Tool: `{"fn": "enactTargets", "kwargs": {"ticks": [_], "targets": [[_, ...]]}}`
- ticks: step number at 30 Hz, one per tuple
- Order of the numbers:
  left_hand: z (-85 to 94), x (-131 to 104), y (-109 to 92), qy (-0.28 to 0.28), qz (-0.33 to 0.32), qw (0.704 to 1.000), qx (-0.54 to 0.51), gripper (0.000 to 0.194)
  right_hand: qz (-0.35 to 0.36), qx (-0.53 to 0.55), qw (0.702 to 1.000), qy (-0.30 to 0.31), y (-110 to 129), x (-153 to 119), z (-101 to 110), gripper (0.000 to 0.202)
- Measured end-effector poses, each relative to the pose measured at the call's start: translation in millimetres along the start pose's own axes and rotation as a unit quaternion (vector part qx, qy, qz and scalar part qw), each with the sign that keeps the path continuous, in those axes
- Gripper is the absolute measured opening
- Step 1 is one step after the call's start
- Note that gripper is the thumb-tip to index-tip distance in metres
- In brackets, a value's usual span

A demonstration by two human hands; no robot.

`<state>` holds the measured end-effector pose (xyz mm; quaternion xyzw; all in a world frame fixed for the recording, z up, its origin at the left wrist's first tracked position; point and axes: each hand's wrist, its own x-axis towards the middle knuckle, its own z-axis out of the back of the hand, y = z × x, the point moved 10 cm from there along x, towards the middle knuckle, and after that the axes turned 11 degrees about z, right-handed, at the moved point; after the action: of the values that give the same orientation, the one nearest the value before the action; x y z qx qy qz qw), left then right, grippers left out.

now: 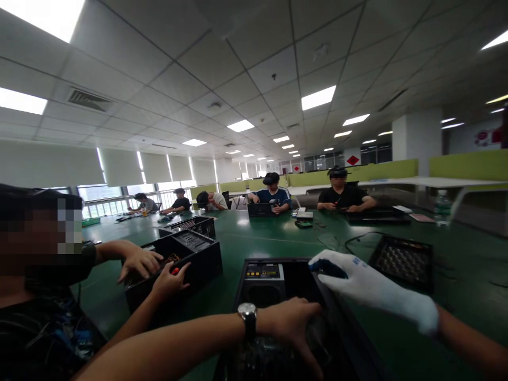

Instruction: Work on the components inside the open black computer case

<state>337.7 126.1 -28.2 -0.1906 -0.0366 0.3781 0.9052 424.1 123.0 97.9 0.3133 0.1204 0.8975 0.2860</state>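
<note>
An open black computer case lies in front of me on the green table. Inside its far left part sits a power supply with a yellow and black label. My left hand, bare and with a wristwatch, reaches over the inside of the case. Its thumb and fingers are spread around a dark area too dim to make out. My right hand wears a white glove with a dark blue palm. It is at the far right corner of the case, fingers curved and apart from the thumb, with nothing visible between them.
At left, a co-worker's hands work at another black case. A black panel with a patterned surface and cables lie to the right. Farther back are a water bottle, a green circuit board and several seated people.
</note>
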Motion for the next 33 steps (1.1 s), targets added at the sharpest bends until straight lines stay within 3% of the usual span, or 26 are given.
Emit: {"fn": "enactTargets", "kwargs": {"ticks": [5,8,10,12,14,17,19,22,25,29,33], "targets": [[17.0,-38.1,21.7,-0.023,0.037,0.989,-0.140,0.108,-0.038,0.007,0.999,-0.027,-12.7,-14.3,1.0,0.036],[21.1,-45.9,25.7,-0.039,0.025,0.987,-0.153,0.107,-0.046,0.004,0.999,-0.029,-14.2,-17.5,-6.3,0.037],[22.2,-46.1,35.6,-0.040,0.054,0.988,-0.136,0.102,-0.047,0.004,0.999,-0.028,-12.9,-17.1,-10.4,0.035],[24.2,-48.7,46.2,-0.027,0.093,0.993,-0.068,0.101,-0.039,0.004,0.999,-0.029,-10.0,-15.9,-11.9,0.033],[31.1,-57.2,49.5,-0.020,0.107,0.992,0.070,0.098,-0.030,0.005,0.999,-0.029,-7.3,-15.3,-11.7,0.032],[42.9,-75.0,42.0,-0.015,0.095,0.954,0.284,0.067,-0.025,-0.005,0.999,-0.028,-7.9,-15.7,-10.6,0.033],[43.2,-82.1,36.0,0.006,0.093,0.935,0.342,0.049,-0.027,-0.013,0.999,-0.025,-10.3,-14.7,-12.5,0.034],[35.4,-77.1,25.2,0.014,0.077,0.941,0.329,0.050,-0.013,-0.014,1.000,-0.012,-9.0,-7.6,-23.0,0.033],[17.0,-62.1,27.9,0.019,0.069,0.943,0.326,0.069,0.019,-0.030,0.998,0.054,0.4,2.7,-50.5,0.027],[-11.3,-49.9,60.7,0.086,0.122,0.932,0.331,0.091,0.052,-0.137,0.962,0.232,10.1,4.8,-104.3,0.028],[-16.6,-46.3,71.7,0.099,0.099,0.938,0.318,0.100,0.035,-0.219,0.922,0.317,8.5,2.7,-134.3,0.043]]}}
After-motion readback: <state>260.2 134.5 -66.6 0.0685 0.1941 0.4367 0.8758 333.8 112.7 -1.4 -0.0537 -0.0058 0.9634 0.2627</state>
